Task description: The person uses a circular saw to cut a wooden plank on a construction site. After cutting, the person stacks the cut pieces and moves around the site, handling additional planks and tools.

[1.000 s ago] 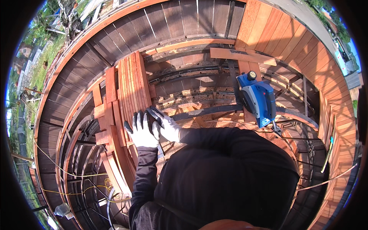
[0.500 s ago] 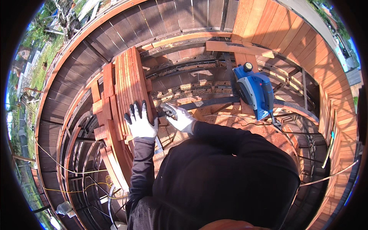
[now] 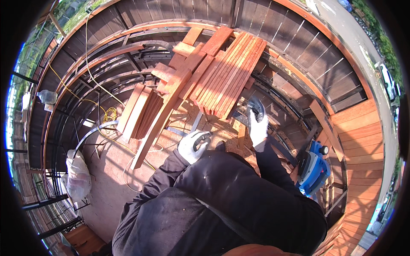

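Note:
My left hand (image 3: 193, 147), in a white glove with dark fingertips, hovers below the near end of a row of reddish wooden boards (image 3: 228, 72). Its fingers curl loosely apart from the thumb, with nothing visible between them. My right hand (image 3: 258, 123), gloved alike, is just right of the boards' near end. Its fingers are bent, a gap shows inside the curl, and it holds nothing I can see. The boards stand side by side across a long wooden beam (image 3: 164, 115) and shorter pieces.
A blue electric planer (image 3: 314, 170) rests at the right near orange-brown planking (image 3: 361, 145). More stacked boards (image 3: 139, 111) lie left of the beam. A yellow cord (image 3: 112, 115), a white plastic bag (image 3: 77, 177) and curved dark wall panels (image 3: 205, 15) surround the spot.
My left hand has come off the boards and drawn back toward my body. The view has turned left, so the boards and planer sit farther right in it.

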`<state>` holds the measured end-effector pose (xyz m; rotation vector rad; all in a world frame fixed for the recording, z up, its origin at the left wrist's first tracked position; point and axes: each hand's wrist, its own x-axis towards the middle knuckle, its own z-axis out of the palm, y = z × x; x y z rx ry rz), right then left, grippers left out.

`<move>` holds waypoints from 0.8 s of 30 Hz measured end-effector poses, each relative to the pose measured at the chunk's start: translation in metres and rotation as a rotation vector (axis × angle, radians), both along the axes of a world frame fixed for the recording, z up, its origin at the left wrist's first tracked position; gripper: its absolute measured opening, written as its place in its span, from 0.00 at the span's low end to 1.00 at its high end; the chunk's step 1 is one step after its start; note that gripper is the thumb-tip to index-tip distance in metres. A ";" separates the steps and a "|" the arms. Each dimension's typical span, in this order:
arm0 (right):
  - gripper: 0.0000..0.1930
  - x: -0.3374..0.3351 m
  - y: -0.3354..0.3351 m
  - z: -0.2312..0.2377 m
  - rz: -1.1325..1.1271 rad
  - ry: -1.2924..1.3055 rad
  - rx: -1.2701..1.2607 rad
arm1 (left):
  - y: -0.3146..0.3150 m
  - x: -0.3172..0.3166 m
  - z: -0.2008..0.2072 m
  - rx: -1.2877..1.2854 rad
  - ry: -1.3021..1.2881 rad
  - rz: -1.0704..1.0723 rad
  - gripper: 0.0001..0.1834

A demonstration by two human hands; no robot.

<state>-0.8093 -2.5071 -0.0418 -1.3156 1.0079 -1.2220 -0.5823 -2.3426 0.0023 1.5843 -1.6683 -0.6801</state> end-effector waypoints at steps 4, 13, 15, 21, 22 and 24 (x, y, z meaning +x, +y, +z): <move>0.25 0.011 -0.071 -0.013 -0.195 -0.107 -0.071 | 0.067 0.030 -0.060 0.276 -0.014 0.365 0.19; 0.41 0.085 -0.133 0.001 -0.067 -0.151 0.065 | 0.284 0.046 -0.301 0.851 0.120 0.784 0.21; 0.37 0.087 -0.130 0.011 -0.128 -0.125 0.060 | 0.317 0.044 -0.313 1.047 0.211 0.685 0.21; 0.28 0.051 -0.130 -0.016 -0.176 -0.107 0.159 | 0.313 0.057 -0.295 0.894 1.005 1.175 0.17; 0.23 0.045 -0.130 -0.023 -0.146 0.091 0.082 | 0.307 0.067 -0.289 0.887 1.003 1.154 0.18; 0.19 0.041 -0.134 -0.029 -0.172 0.222 0.002 | 0.291 0.077 -0.286 0.895 0.990 1.157 0.22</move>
